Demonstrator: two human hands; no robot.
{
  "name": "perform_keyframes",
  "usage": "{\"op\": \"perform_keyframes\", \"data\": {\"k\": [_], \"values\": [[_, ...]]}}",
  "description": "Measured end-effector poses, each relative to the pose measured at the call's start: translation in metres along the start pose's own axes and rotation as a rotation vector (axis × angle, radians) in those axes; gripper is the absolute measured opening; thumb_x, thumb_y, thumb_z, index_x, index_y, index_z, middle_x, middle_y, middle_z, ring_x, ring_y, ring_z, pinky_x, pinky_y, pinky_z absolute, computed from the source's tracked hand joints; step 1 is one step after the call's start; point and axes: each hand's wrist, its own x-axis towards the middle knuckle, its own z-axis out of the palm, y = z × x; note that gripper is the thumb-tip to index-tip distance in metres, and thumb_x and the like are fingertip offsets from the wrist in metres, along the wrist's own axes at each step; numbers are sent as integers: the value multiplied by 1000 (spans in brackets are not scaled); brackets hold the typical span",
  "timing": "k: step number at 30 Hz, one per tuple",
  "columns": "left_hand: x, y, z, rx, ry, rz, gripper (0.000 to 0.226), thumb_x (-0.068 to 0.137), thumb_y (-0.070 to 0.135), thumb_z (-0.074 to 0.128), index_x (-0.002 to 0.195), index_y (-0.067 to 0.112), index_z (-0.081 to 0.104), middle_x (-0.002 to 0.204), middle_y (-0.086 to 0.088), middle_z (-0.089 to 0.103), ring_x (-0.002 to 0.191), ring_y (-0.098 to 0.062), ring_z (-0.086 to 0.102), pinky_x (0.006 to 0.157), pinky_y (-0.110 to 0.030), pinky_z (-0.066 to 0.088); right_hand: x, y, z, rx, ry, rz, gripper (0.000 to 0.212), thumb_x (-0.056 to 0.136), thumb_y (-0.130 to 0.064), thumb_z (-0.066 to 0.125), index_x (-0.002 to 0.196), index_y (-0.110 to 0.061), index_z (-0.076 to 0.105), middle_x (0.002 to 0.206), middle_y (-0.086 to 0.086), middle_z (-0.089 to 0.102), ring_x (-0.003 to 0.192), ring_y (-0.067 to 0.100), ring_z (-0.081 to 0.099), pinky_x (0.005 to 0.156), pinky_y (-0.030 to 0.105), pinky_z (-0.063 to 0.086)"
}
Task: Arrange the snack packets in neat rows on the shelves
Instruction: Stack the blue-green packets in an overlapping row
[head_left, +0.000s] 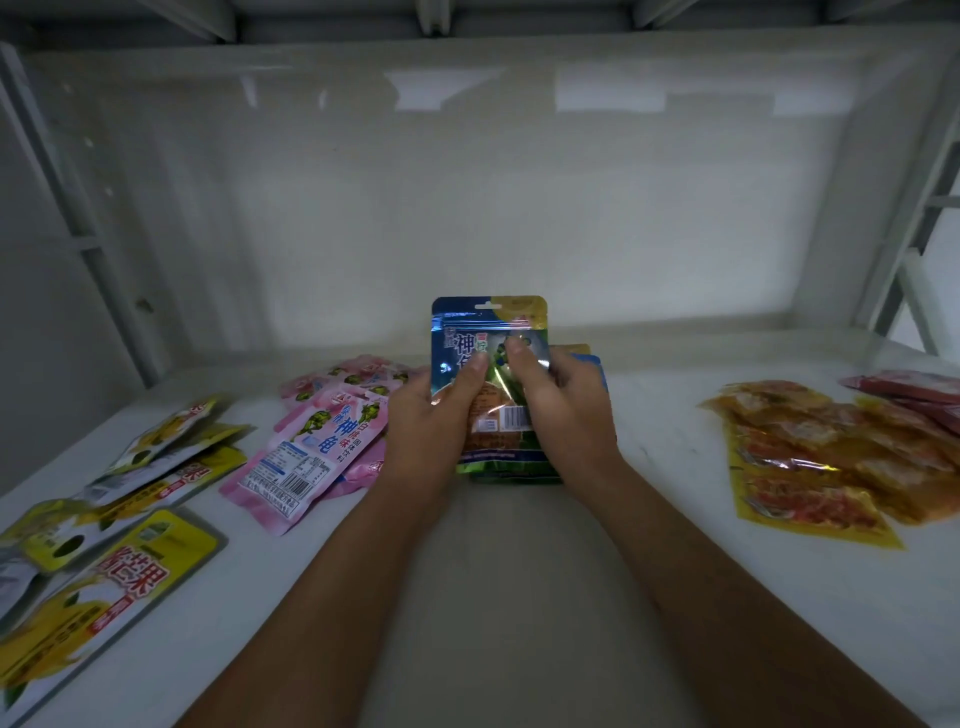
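Observation:
A stack of blue and green snack packets (491, 322) stands nearly upright on the white shelf (519, 571) at the centre. My left hand (431, 421) grips its left side, thumb on the front. My right hand (561, 410) grips the right side, thumb pressed on the shiny front. Pink packets (317, 447) lie in a loose pile just left of my left hand. Yellow and white packets (135, 561) are strewn at the far left. Orange and yellow packets (815, 452) lie overlapped at the right.
Red packets (914, 389) sit at the far right edge. The shelf's white back wall (493, 208) rises behind the packets. Metal uprights (78, 218) frame the left and right sides. Bare shelf lies between my forearms.

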Motion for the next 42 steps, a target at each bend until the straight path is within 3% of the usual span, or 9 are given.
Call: {"op": "perform_keyframes", "data": {"k": [3,7,13,18,23,27,32,34,42], "values": [[1,-1,-1,2,50,17,21,98,34,69,98,15,77,86,-8,80,79,-25,79,67,-37,64,-5,-6,0,-98,-19,-1,49,103,-33,64,67,0,58,57,5,61,51,5,59,48,16,43],[-1,2,3,-106,-41,-94,41,91,41,75,110,5,75,100,-17,79,91,-33,78,79,-45,64,-2,1,-2,-160,95,-140,54,103,-37,63,63,-1,57,57,11,61,55,25,62,51,37,46],[-1,0,3,-118,-82,-113,20,97,25,71,101,5,74,92,-11,80,78,-21,77,61,-30,61,2,2,-3,-99,155,-54,61,102,-48,58,61,-2,51,56,10,57,55,27,58,53,36,43],[5,-2,-2,-91,125,-17,25,95,23,75,104,0,72,89,-11,79,79,-22,77,62,-33,62,-1,3,-2,-172,-25,-22,36,102,-21,63,73,0,62,72,21,62,57,16,56,52,23,41],[8,-9,-3,339,232,178,54,84,30,87,127,25,53,106,4,60,92,-9,64,79,-25,56,-2,7,-1,-235,26,-125,40,101,-18,65,72,7,53,67,25,52,56,12,38,51,22,29],[3,-10,-4,597,199,388,23,92,24,79,115,24,74,122,-1,47,107,-6,50,87,1,36,-3,8,0,-273,10,-159,34,103,-17,61,77,4,61,67,15,57,62,14,45,54,18,33],[3,-15,0,573,53,357,33,97,43,68,125,27,74,119,3,64,108,-14,66,98,-41,56,-4,1,-1,-158,-13,-111,36,110,-15,48,80,-6,66,69,0,60,66,5,54,59,13,37],[0,-12,2,523,38,315,41,94,55,61,123,30,75,116,7,68,109,-12,68,97,-41,57,-5,-2,1,-41,-40,-26,41,111,-17,45,76,-14,67,70,1,61,67,4,56,63,19,45],[-7,-2,10,340,-45,270,20,106,16,57,99,18,76,83,-2,76,77,-7,71,66,-22,54,-1,9,0,-68,-59,-47,23,91,-6,63,110,-5,78,101,7,77,88,20,73,71,21,58]]}}
